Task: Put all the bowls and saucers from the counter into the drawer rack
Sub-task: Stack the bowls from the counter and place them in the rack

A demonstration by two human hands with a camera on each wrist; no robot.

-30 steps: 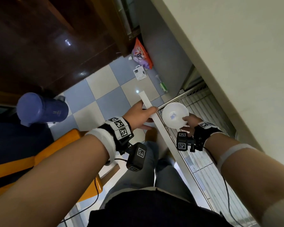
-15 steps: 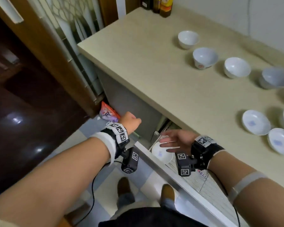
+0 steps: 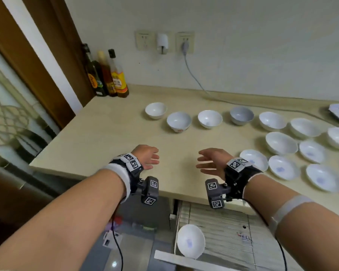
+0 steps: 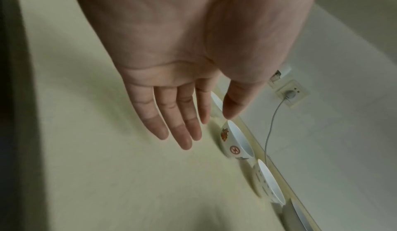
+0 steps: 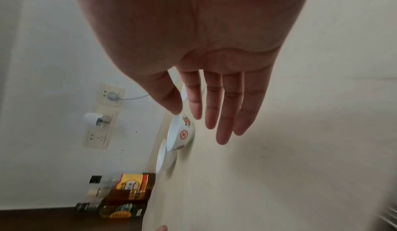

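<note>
Beige counter [image 3: 110,133] fills my head view, with a row of white bowls [image 3: 209,118] at 12 o'clock and saucers [image 3: 283,167] grouped toward 3 o'clock. I see my left hand [image 3: 147,156] and right hand [image 3: 212,161] held above the counter's near edge, palms facing, fingers straight and loosely spread, holding nothing. At 6 o'clock, one saucer in the rack [image 3: 190,241] stands on edge at the front of the open wire drawer rack [image 3: 229,222].

Bowls [image 3: 178,120] eight; saucers [image 3: 283,167] seven; bottles [image 3: 117,79] three.
</note>
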